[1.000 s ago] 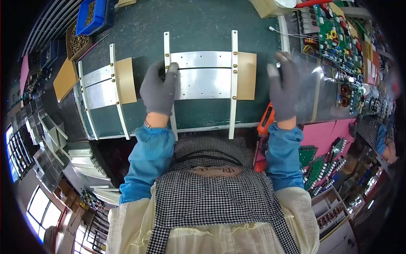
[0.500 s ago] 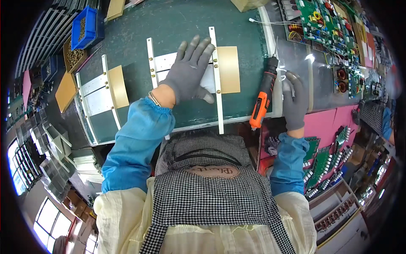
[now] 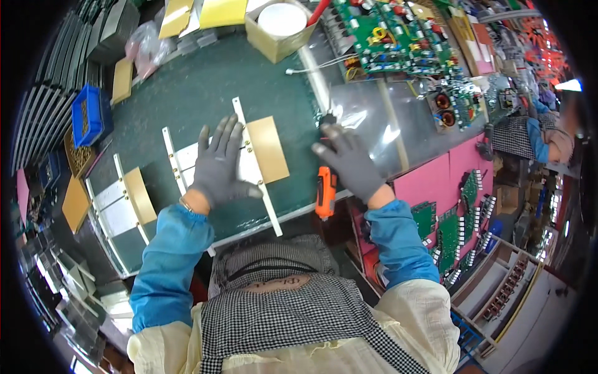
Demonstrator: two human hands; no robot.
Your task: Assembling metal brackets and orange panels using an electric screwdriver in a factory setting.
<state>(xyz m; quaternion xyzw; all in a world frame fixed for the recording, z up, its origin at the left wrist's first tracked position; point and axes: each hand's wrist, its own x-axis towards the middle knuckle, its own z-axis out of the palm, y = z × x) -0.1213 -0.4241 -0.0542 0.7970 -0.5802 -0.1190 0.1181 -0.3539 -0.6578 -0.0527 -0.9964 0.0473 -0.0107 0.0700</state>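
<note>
My left hand (image 3: 219, 163), in a grey glove, lies flat with fingers spread on a white metal plate assembly (image 3: 187, 157). Two pale drilled strips cross this assembly, and a tan board (image 3: 266, 149) shows beyond the right strip (image 3: 266, 198). At the bench's right part, my right hand (image 3: 354, 163), also gloved, is closed over the middle of an orange and black electric screwdriver (image 3: 325, 194). Its fingers and thumb cover the tool's dark upper body; the orange end points toward me. A similar plate assembly (image 3: 117, 209) with strips rests farther left.
Blue bin (image 3: 88, 115) and a box of small brass-coloured parts (image 3: 80, 156) stand at left. A cardboard box (image 3: 274, 42) sits at the back. Green circuit boards (image 3: 386, 37) crowd the back right; more lie on a pink sheet (image 3: 430, 181). Another person (image 3: 541, 137) is at far right.
My right hand has moved left from beside the screwdriver onto it. My left hand stays spread on the plate assembly. The view has swung right, shifting the bench leftward and down.
</note>
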